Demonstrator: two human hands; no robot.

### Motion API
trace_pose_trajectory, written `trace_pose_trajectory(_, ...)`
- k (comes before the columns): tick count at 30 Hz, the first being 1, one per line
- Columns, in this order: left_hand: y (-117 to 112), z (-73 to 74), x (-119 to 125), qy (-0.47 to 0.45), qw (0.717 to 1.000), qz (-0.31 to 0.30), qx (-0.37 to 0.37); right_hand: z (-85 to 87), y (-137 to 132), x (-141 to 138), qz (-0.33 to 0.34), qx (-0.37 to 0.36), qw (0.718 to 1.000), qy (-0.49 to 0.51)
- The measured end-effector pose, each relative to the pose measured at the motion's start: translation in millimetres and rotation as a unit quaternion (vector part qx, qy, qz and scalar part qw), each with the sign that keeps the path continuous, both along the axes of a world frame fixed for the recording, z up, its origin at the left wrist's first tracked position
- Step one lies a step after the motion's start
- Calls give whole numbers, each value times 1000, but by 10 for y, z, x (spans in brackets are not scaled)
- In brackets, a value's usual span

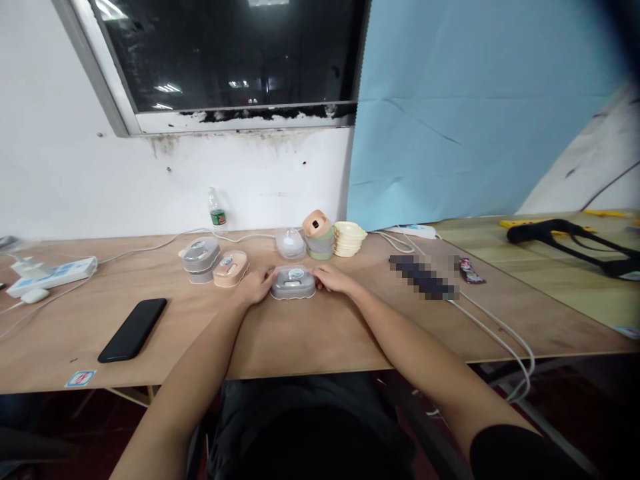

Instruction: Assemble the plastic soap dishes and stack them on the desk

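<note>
A grey lidded box (294,289) with a clear cover and a round label sits on the table in front of me. My left hand (259,285) is at its left side, fingers curled against the edge. At the opposite side, the fingers of my right hand (330,277) hold the box's rim. Left of my left hand stand a pink lidded box (231,269) and a stack of grey lidded boxes (200,257). Behind the held box are clear covers (291,244), a stack of coloured box parts (320,235) and nested cream trays (349,239).
A black phone (133,330) lies at the left, near a white power strip (54,276). A plastic bottle (217,212) stands by the wall. Rightward are a blurred-out dark object (423,277), a wrapped snack (471,271), white cables (493,312) and a black strap-like frame (570,233).
</note>
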State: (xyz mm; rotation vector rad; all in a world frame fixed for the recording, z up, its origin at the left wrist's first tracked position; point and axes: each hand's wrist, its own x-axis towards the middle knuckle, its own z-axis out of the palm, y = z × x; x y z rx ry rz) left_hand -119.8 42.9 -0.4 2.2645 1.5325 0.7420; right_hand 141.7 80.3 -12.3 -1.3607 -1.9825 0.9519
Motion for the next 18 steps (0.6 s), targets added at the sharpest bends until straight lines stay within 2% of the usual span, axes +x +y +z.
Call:
trace_pose_trajectory(4, -23, 26, 21, -23, 999, -37, 27, -12, 12, 9, 3, -12, 1000, 19)
trace_pose_trajectory(9, -16, 13, 26, -16, 993, -116, -3, -50, 31, 4, -14, 31, 999, 16)
trace_pose_trajectory(14, 19, -16, 16, -4, 995, -96, 6, -68, 47, 10, -29, 71, 997, -8)
trace_pose_trajectory(18, 26, 4, 11, 12, 997, -69, 45, -61, 38, 10, -35, 93, 995, -22)
